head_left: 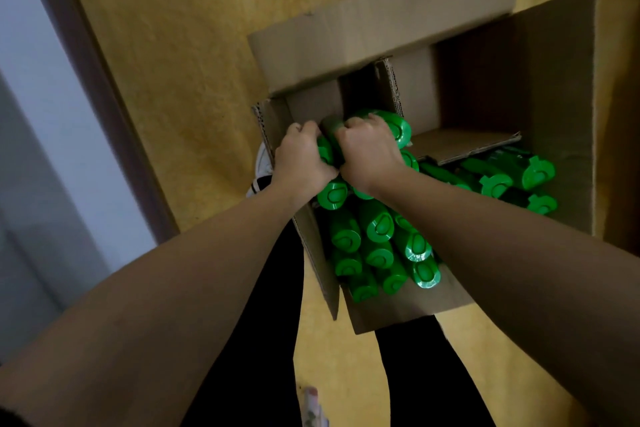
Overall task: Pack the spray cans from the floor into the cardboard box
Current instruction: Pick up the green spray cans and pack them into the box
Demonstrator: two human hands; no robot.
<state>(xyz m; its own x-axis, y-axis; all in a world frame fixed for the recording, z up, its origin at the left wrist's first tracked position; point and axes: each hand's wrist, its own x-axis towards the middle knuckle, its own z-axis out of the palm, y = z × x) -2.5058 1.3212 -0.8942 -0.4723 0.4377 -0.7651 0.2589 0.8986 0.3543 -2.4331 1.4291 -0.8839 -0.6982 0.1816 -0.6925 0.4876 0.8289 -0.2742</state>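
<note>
An open cardboard box (554, 107) stands on the yellow floor, its flaps spread out. Several spray cans with bright green caps (377, 229) lie packed in its near-left part, and more green-capped cans (512, 180) lie at the right under a cardboard divider (460, 146). My left hand (299, 158) and my right hand (369, 151) are side by side over the box's left part, each closed around green cans (398, 128) held at the top of the pile. The cans' bodies are mostly hidden under my fingers.
A white shoe (263, 166) shows beside the box's left wall, and my dark trouser legs stand just below the box. A wooden door frame (90, 80) runs along the left. A small pale object (313, 406) lies on the floor at the bottom edge.
</note>
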